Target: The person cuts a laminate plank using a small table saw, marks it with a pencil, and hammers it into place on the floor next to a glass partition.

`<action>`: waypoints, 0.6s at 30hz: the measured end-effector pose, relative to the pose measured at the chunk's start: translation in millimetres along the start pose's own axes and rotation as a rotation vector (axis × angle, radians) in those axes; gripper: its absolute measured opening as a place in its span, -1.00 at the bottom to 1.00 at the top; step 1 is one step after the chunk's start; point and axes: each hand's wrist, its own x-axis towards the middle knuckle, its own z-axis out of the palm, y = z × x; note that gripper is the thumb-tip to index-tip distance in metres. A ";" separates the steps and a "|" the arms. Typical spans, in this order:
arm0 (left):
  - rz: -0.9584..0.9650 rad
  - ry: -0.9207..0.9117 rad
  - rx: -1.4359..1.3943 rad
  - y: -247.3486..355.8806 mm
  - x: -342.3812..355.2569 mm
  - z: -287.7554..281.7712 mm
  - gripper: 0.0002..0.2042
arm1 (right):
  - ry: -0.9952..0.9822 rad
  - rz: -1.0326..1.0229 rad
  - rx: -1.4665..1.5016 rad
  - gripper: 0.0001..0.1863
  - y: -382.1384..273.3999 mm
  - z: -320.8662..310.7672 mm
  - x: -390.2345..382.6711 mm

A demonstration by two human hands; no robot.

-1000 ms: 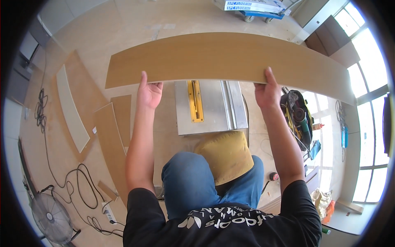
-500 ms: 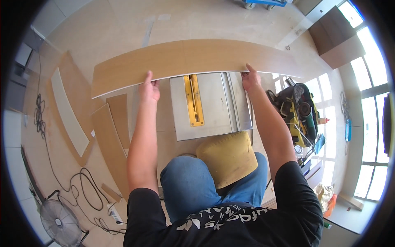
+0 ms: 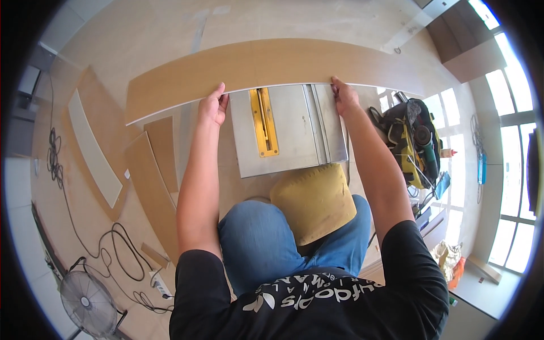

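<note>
Head view, item one: board (image 3: 272,62), tan. Which way does it lie?

Crosswise before the person. Long axis left to right, both ends running past the sides of the saw (image 3: 292,133); broad face up, outline bowed by the lens.

Location?

Over the saw's far end, hiding part of it. Whether it rests there or is held just above, cannot tell.

Held how?

Two hands, both on the near edge. Left hand (image 3: 213,107): pinching the board, thumb uppermost, just beside the saw's left corner. Right hand (image 3: 345,101): likewise pinching, at the saw's right side.

Appearance?

Long and narrow, plain tan face, thin pale near edge. Left end cut straight; right end paler in the window light.

Edges and room?

Floor (image 3: 317,20) runs on beyond the far edge. Right end near the tool bag (image 3: 411,144). Left end well apart from the white strip (image 3: 90,150) on the floor. Between the hands, below the near edge: the saw's metal top with its yellow insert (image 3: 264,127), slot lengthwise, roughly square to the board.
</note>
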 end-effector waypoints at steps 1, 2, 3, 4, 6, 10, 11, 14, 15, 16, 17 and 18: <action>0.000 0.005 0.001 1.9 -1.0 -0.8 -0.74 | 0.011 -0.007 -0.006 -0.83 2.0 1.0 -3.1; -0.005 0.021 0.013 3.5 -2.2 -1.6 -0.75 | 0.022 -0.014 -0.011 -0.83 4.3 1.6 -6.4; -0.013 0.033 0.023 3.4 -2.9 -0.7 -0.75 | 0.026 -0.014 -0.013 -0.83 4.7 -0.6 -7.3; -0.017 0.034 0.023 3.2 -3.4 0.4 -0.75 | 0.023 -0.034 -0.027 -0.81 4.5 -1.8 -7.3; -0.018 0.033 -0.005 3.1 -3.4 1.8 -0.74 | 0.022 -0.053 -0.043 -0.80 4.4 -3.4 -7.0; -0.028 0.036 -0.004 1.7 -4.1 1.2 -0.74 | 0.025 -0.059 -0.058 -0.79 4.1 -6.1 -6.9; -0.029 0.029 -0.012 1.0 -3.9 1.9 -0.74 | 0.016 -0.063 -0.070 -0.79 3.3 -7.2 -7.0; -0.028 0.041 -0.017 1.1 -3.5 1.9 -0.75 | 0.030 -0.064 -0.092 -0.80 2.5 -4.8 -10.3; -0.029 0.055 -0.020 0.2 -3.4 2.2 -0.75 | 0.031 -0.061 -0.092 -0.80 2.4 -4.6 -11.9; -0.030 0.057 -0.019 -0.8 -3.6 2.1 -0.75 | 0.027 -0.062 -0.081 -0.83 2.5 -4.3 -13.6; -0.026 0.056 -0.020 -1.7 -3.9 1.9 -0.75 | 0.024 -0.063 -0.070 -0.86 2.4 -4.1 -15.1; -0.020 0.055 -0.020 -1.6 -3.5 0.6 -0.75 | 0.023 -0.060 -0.069 -0.86 2.4 -2.4 -17.0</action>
